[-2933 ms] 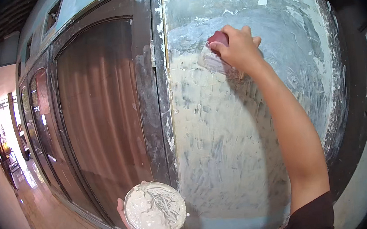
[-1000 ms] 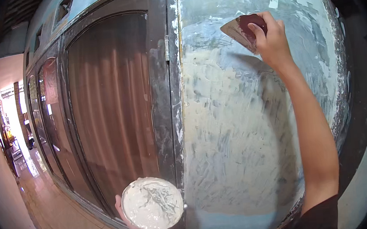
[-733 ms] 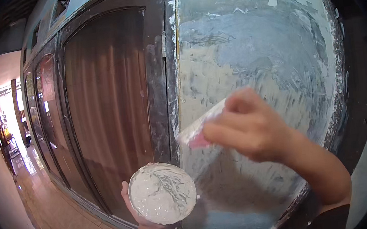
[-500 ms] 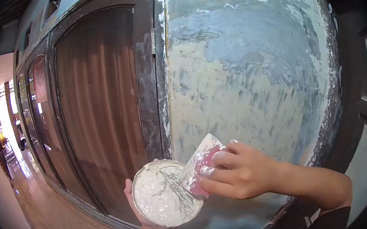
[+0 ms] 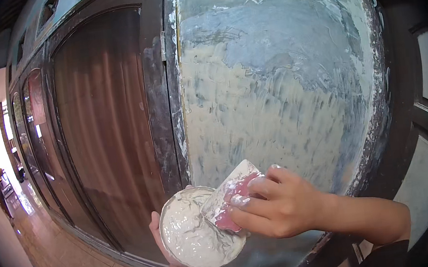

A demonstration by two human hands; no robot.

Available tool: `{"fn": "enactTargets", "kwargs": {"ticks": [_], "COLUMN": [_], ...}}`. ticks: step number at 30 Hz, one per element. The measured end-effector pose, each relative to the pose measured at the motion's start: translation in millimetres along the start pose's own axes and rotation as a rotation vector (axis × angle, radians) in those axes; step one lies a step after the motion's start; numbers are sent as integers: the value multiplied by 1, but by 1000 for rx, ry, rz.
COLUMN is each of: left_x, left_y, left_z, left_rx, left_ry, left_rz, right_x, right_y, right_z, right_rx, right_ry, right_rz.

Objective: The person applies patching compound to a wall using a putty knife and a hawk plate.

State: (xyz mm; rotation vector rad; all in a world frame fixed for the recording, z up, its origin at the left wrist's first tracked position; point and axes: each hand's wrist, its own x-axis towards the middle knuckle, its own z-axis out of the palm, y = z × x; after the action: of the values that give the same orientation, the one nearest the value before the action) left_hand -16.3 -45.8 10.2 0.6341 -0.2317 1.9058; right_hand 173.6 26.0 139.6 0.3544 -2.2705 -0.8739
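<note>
My left hand (image 5: 156, 229) holds up a round tub (image 5: 165, 243) from below and its left side; most of its fingers are hidden behind the tub. Thick off-white putty (image 5: 187, 230) fills it, with ridges and folds on the surface. In my right hand (image 5: 274, 205) is a flat pink putty spreader (image 5: 235, 191), pinched between fingers and thumb and smeared with white. The spreader's lower left edge dips into the putty. White smears coat my right fingertips. Behind both hands stands a wall panel (image 5: 274, 111), patchily coated in beige streaks below and grey-blue above.
Left of the panel is a dark-framed glass door (image 5: 105, 113) with a brown curtain behind it. A dark, paint-spotted frame (image 5: 373, 64) borders the panel at right, beside another dark door (image 5: 408, 92). Tiled floor (image 5: 70, 258) runs along the lower left.
The view has shifted slightly, so the wall and doors sit further left. The tub has moved a little right and down in view, and the spreader has worked through the putty, changing its folds.
</note>
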Motion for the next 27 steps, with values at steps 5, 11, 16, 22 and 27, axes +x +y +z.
{"fn": "enactTargets", "kwargs": {"ticks": [5, 11, 16, 22, 27], "left_x": [-3, -6, -9, -8, -5], "left_y": [-3, -5, -10, -14, -17], "left_z": [-3, -7, -4, -12, -12], "left_rx": [-22, -19, -23, -80, -108], "left_ry": [-6, 18, -5, 39, -10], "left_rz": [-10, -51, -65, -109, -117], "right_x": [1, 1, 0, -2, -6], "right_y": [-4, -9, -9, -9, -6], "right_z": [-2, -5, -3, -13, -14], "right_rx": [-14, -53, -30, -113, -137], "right_ry": [5, -36, 0, -39, -27], "right_rz": [16, 28, 48, 61, 76]}}
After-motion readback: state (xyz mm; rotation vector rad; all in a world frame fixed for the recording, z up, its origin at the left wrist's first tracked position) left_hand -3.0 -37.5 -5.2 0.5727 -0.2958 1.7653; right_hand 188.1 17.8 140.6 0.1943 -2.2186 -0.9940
